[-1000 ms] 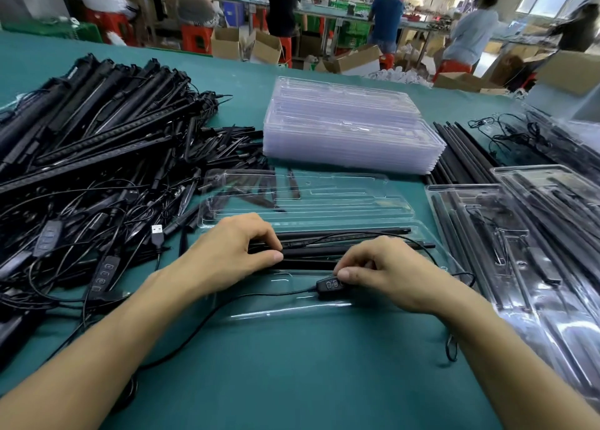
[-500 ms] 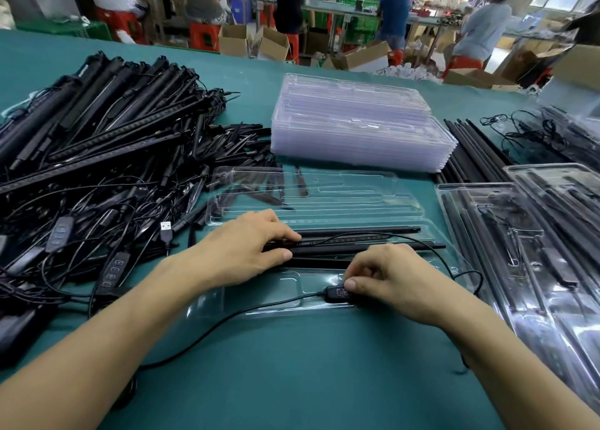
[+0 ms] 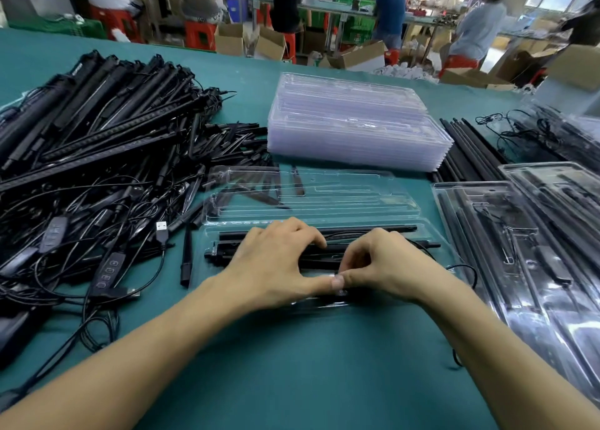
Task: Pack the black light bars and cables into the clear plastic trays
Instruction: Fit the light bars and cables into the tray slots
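A clear plastic tray [image 3: 433, 233] lies open on the green table in front of me. Black light bars [image 3: 389, 228] rest lengthwise in its slots. My left hand [image 3: 276, 260] lies flat across the bars, its thumb stretched to the right. My right hand [image 3: 386, 264] is curled beside it, pinching the cable's inline controller [image 3: 341, 292] at the tray's near edge. The two thumbs touch over the controller and hide most of it. A thin black cable [image 3: 467, 268] loops out at the tray's right end.
A big tangle of black light bars and cables [image 3: 97, 156] fills the left. A stack of empty clear trays [image 3: 350, 127] stands behind. Filled trays [image 3: 519, 251] and loose black rods [image 3: 467, 150] lie to the right. People work at tables in the background.
My left thumb has slid right along the tray's near edge to meet my right thumb. The controller, plainly visible before, is now mostly covered. The bars stay in the tray.
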